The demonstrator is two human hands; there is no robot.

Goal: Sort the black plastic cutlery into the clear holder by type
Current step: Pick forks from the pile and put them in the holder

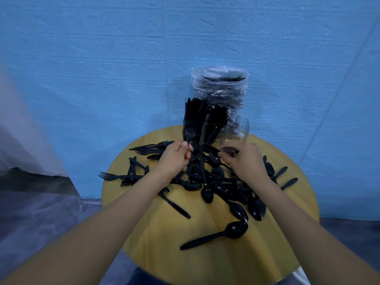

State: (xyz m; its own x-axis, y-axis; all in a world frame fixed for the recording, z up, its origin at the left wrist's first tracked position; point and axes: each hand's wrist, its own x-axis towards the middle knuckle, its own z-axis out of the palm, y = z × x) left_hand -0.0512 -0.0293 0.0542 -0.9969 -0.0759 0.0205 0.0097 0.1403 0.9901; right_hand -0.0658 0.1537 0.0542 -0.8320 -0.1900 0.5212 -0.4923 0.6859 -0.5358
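a big heap of black plastic cutlery (pixel 207 177) lies in the middle of the round yellow bench (pixel 156 229). it has spoons, forks and knives all mixed up and lying across each other. one spoon (pixel 216 235) lies by itself near the front of the bench. a fork (pixel 115 176) sticks out on the left side of the heap, and a knife (pixel 174 204) points toward the front.

the clear holder (pixel 213 128) stands at the back of the bench, just behind the heap. black forks stand up in its left part, prongs up. its right part looks see-through with nothing dark in it.

the left hand (pixel 174 159) is over the back of the heap, just in front of the holder. its fingers are curled round the handle of a black fork (pixel 188 133) that points up beside the holder. the right hand (pixel 244 161) is near it, over the right side of the heap. its fingers pinch a small dark piece (pixel 229 150), and i cannot tell what kind it is.

behind the holder sits a crinkly clear bag (pixel 222 87) with more black cutlery inside. a blue cloth wall (pixel 102 58) is behind everything.
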